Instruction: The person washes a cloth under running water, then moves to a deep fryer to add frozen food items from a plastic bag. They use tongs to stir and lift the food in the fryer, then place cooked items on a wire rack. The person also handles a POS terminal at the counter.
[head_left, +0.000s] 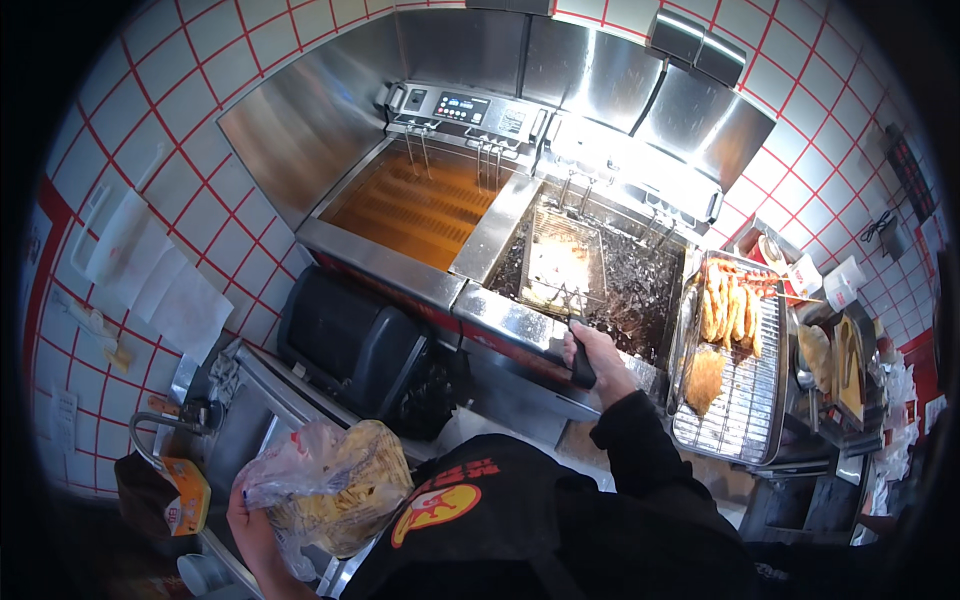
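My right hand (598, 362) is closed around the black handle (581, 356) of a wire fryer basket (602, 262). The basket sits in the bubbling oil of the right fryer vat, and glare hides most of the food in it. At the lower left, my left hand (244, 525) holds a clear plastic bag (367, 480) of pale cut pieces that look like fries, against my body's left side. The bag covers most of its fingers.
On the right, a wire rack tray (739, 420) bears fried strips (724, 307), skewers and a flat fried piece (703, 381). The left vat (420, 202) holds still amber oil. A dark bin (349, 337) stands below it, beside a sink with a tap (146, 420).
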